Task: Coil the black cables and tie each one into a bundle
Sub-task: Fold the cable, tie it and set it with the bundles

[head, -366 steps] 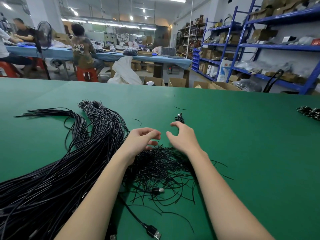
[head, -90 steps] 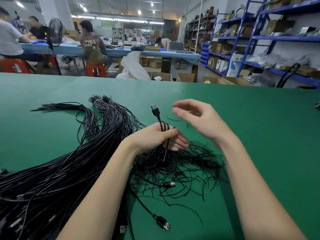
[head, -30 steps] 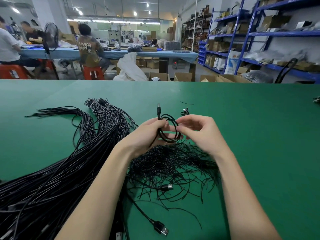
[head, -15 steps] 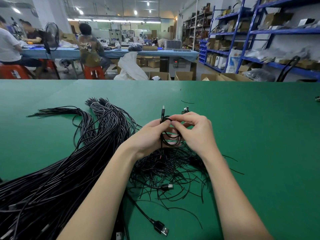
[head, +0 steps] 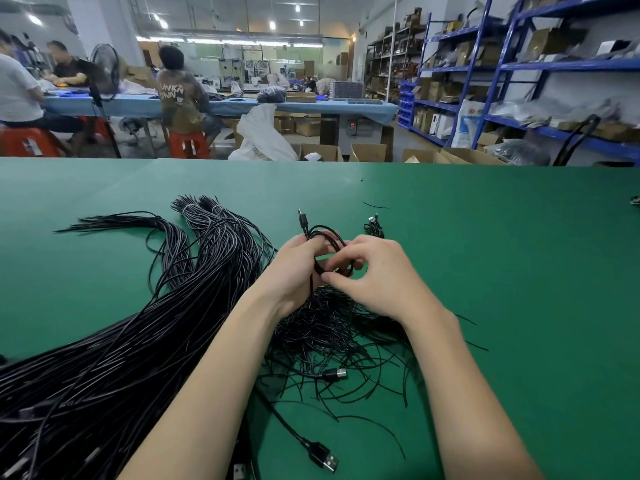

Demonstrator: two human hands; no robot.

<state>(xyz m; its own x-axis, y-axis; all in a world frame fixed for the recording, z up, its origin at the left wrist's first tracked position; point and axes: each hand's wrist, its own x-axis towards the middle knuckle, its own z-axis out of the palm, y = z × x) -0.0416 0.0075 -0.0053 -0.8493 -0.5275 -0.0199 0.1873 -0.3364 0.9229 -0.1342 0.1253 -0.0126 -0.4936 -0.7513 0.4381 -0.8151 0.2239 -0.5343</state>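
Both hands moving closer, squeezing coiled cable [head: 329, 247] tighter above tie pile [head: 332, 337]. Left hand [head: 294, 268] gripping coil; right hand [head: 374, 275] fingers pinching it. Green desk [head: 519, 271] lying bare on right side.

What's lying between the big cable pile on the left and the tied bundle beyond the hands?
Head view: the left hand and the coiled cable it grips; otherwise bare green table.

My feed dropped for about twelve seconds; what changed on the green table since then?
The left hand picked one black cable off the table and now grips it wound into a small coil; the right hand pinches at the coil. The big loose cable heap and thin tie pile stayed put.
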